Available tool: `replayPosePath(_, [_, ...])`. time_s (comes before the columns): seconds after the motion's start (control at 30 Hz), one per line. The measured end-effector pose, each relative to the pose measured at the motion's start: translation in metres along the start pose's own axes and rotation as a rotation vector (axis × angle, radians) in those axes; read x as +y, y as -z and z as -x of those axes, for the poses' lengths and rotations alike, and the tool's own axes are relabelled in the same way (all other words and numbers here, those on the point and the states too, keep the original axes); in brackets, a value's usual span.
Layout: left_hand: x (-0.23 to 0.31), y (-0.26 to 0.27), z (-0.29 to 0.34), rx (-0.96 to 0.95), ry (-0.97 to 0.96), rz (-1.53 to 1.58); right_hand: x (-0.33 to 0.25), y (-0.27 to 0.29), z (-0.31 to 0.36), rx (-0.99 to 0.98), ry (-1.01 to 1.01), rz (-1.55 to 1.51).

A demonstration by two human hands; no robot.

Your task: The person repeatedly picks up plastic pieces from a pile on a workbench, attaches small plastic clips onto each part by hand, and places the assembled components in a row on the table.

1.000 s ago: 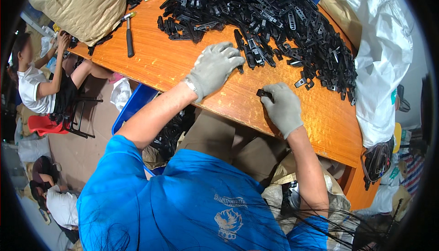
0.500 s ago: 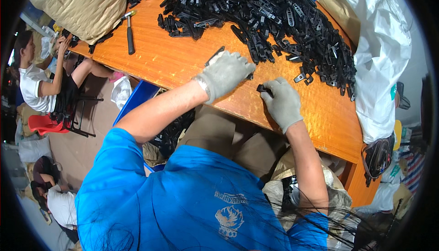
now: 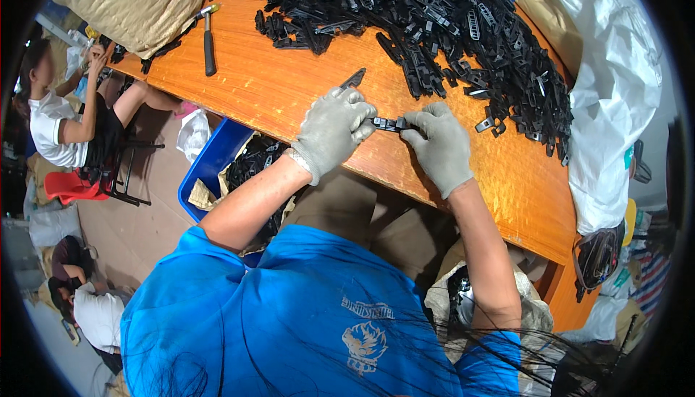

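Both my hands wear grey gloves and meet over the near part of the wooden table (image 3: 282, 82). Between their fingertips spans a short black plastic clip-like part (image 3: 389, 123) with lighter glints on it. My left hand (image 3: 333, 128) is closed on its left end, and my right hand (image 3: 439, 144) pinches its right end. A second black plastic piece (image 3: 354, 78) juts out past the left hand's knuckles; whether that hand holds it or it lies on the wood, I cannot tell. Beyond my hands spreads a large heap of black plastic parts (image 3: 427, 28).
A hammer (image 3: 209, 53) lies at the left, beside a big tan sack (image 3: 134, 10). White sacking (image 3: 608, 107) hangs over the table's right side. Below the left edge stands a blue bin (image 3: 194, 187) with black parts inside. Other people sit at the far left, one in a white shirt (image 3: 47, 129).
My hands have come together, and the black part now bridges them; before, they were apart. My left hand has drawn back toward me. More of the blue bin shows.
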State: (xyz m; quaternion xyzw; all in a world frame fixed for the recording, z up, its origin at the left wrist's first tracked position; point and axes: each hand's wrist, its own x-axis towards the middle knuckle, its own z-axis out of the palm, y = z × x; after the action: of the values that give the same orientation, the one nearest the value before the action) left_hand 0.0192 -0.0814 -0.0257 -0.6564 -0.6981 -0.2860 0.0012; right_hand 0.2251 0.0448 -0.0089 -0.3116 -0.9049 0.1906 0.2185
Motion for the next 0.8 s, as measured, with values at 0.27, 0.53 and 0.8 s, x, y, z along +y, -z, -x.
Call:
replayPosePath(0.27, [-0.010,-0.016,-0.001,0.056,-0.071,0.066,-0.008,-0.011,-0.023,-0.181,0.237,0.113])
replayPosePath(0.53, [-0.056,0.093,0.064,-0.307,0.023,0.158,-0.002,0.009,0.005,-0.237,0.265,0.014])
replayPosePath(0.8, [-0.045,0.077,0.021,-0.009,0.160,-0.029,0.079,0.084,0.007,-0.039,0.050,0.540])
